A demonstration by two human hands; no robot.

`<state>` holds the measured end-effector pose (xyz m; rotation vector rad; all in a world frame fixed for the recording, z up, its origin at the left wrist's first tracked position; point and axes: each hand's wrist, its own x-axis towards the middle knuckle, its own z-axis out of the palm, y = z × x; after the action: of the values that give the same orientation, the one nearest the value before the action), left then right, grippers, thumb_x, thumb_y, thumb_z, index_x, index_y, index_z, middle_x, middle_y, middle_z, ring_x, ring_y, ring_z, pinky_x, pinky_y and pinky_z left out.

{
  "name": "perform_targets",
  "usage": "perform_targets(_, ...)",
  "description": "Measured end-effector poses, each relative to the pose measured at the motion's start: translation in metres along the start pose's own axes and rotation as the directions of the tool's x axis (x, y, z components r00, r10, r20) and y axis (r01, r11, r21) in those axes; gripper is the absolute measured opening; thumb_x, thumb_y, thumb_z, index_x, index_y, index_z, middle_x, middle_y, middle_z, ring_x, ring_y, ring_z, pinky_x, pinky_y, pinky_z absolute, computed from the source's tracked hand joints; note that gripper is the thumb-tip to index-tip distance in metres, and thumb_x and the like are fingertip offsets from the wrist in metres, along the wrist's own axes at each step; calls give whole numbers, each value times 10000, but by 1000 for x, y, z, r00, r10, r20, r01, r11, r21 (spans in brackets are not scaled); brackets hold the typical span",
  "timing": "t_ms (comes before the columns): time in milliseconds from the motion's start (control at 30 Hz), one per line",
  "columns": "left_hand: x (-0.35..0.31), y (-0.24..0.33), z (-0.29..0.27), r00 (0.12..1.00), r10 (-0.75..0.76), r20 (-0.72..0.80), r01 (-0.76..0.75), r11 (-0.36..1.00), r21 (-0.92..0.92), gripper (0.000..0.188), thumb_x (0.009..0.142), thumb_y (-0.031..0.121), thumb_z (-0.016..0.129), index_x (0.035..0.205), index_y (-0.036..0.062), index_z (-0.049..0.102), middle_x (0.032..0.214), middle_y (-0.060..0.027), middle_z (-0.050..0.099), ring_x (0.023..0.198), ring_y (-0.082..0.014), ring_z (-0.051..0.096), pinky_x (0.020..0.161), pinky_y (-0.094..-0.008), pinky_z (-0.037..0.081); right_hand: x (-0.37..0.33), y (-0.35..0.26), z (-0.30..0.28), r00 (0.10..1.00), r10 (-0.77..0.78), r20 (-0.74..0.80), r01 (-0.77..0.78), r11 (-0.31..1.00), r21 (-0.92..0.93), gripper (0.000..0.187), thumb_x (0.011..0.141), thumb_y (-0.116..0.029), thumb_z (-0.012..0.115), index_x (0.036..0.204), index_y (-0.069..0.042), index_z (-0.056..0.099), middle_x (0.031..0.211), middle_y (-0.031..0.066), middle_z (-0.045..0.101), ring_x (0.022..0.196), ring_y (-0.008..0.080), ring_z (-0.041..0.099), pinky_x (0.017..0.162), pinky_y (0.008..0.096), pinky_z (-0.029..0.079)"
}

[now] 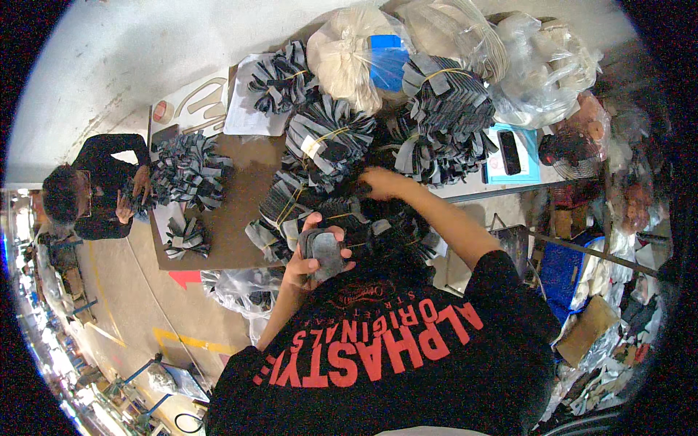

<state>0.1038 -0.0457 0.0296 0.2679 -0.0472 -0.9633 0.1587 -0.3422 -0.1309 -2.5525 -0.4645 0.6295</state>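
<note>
My left hand [297, 267] is closed around a small stack of grey fabric pieces [325, 256] with rounded ends, close to my chest. Thumb and fingers wrap its sides. My right hand [384, 184] reaches forward among dark fabric bundles, its fingers bent. Their tips are lost in the dark material, so what they grip cannot be made out. Just beyond it, a tied bundle of grey-black strips [331, 138] carries a white tag. Another banded bundle [280, 207] lies to the left of my hands, and a large one [447, 94] sits farther back on the right.
A brown tabletop [243, 174] extends left, where another person [109, 185] handles strips beside a loose heap [190, 168]. Clear plastic bags [342, 54] line the back. A dark phone [509, 152] rests on a light blue sheet at right. A metal bar [596, 251] crosses beyond my right arm.
</note>
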Motion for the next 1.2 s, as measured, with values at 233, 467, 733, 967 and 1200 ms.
perform_targets(233, 1, -1, -2, 1000, 3, -18, -4, 1000, -27, 884, 729, 35, 815, 1459, 280, 381, 1267, -181, 509, 1093, -384, 666, 909, -634, 590, 22, -9, 20, 974, 145, 176, -127, 986, -113, 561, 755, -196, 841, 1272, -84, 651, 1224, 171, 669, 1159, 410, 626, 1063, 503, 502)
perform_targets(467, 8, -3, -1, 1000, 2, -16, -3, 997, -75, 877, 715, 8, 817, 1430, 272, 385, 1253, -190, 496, 1097, -393, 651, 903, -649, 589, -4, -6, -12, 943, 250, -220, -162, 921, 355, 339, 863, -143, 752, 1145, -43, 591, 1078, 244, 682, 1053, 466, 640, 873, 542, 497)
perform_targets(733, 16, -1, 2, 999, -31, -9, 29, 988, -152, 765, 709, -20, 811, 1286, 240, 382, 1224, -193, 476, 1086, -410, 630, 910, -667, 583, -8, 3, 9, 844, 511, -164, -363, 768, 527, 481, 922, -121, 662, 1354, 16, 502, 1307, 276, 625, 1236, 446, 596, 1026, 476, 483)
perform_targets(967, 18, -1, -6, 998, -29, 54, 38, 987, -157, 770, 709, -43, 804, 1282, 247, 378, 1226, -200, 473, 1086, -417, 622, 927, -689, 565, -35, -32, -43, 988, 13, 156, -29, 995, 100, 533, 822, -67, 701, 1342, -134, 598, 1255, 184, 654, 1214, 400, 605, 1040, 477, 485)
perform_targets(1200, 15, 0, -6, 998, -48, 29, 51, 993, -107, 832, 700, 5, 799, 1357, 300, 384, 1222, -163, 460, 1038, -389, 621, 950, -680, 554, -24, -22, -3, 997, -70, 30, 76, 942, -327, 441, 843, -173, 698, 1274, -263, 674, 1316, 97, 640, 1287, 315, 575, 1076, 579, 455)
